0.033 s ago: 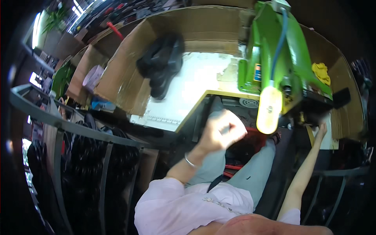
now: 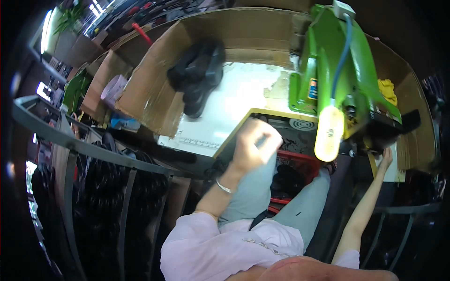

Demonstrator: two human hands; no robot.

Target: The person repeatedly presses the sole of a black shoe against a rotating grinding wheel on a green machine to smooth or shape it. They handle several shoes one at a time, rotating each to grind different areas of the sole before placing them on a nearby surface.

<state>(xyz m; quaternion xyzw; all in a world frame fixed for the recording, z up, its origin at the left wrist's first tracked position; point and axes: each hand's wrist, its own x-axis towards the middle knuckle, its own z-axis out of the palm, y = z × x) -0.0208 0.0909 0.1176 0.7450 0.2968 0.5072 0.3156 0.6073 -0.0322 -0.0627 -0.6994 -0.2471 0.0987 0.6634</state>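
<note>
My left hand [image 2: 255,146], with a bangle at the wrist, hovers over my lap before the yellow-edged cut-out of the white worktable [image 2: 234,100]. Its fingers are curled toward the thumb; blur hides whatever may be in them. At the right, my right hand [image 2: 386,160] reaches up beside the dark head of a green machine [image 2: 323,61] that looks like a sewing machine; its fingertips are partly hidden. A lit lamp [image 2: 329,136] on a blue cable hangs in front of the machine. Black moulded pieces, perhaps shoe soles [image 2: 199,75], lie piled on the table's left.
Cardboard walls [image 2: 157,89] surround the tabletop. A yellow cloth [image 2: 387,90] lies behind the machine. Below the cut-out stands a red crate [image 2: 307,164] with dark things inside. A grey metal rail [image 2: 108,157] curves along the left, with many black pieces [image 2: 101,187] behind it.
My left hand has shifted left and slightly up, uncovering more of the red crate. The table and machine sit slightly farther right in view. My right hand stays beside the machine.
</note>
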